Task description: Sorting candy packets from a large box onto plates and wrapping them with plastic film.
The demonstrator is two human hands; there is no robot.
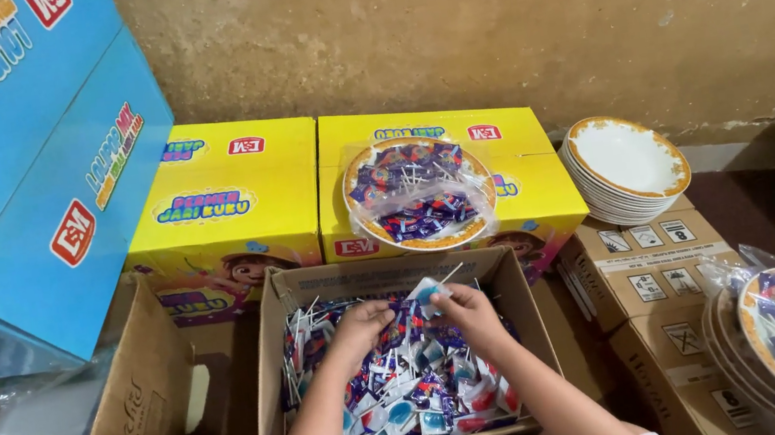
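Both hands rest inside the open cardboard box [519,290] atop the wrapped lollipops [413,396]. Left hand [360,330] curls closed among them; right hand [464,310] pinches one blue-wrapped lollipop [425,291] just above the pile.

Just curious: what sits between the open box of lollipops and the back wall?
In the head view, two yellow cartons stand side by side; the right one carries a bagged plate of lollipops.

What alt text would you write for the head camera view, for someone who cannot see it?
Two bare hands, left hand and right hand, dig into an open cardboard box of wrapped lollipops. Behind it, a bagged plate of lollipops rests on yellow boxes; a stack of empty plates sits to the right.
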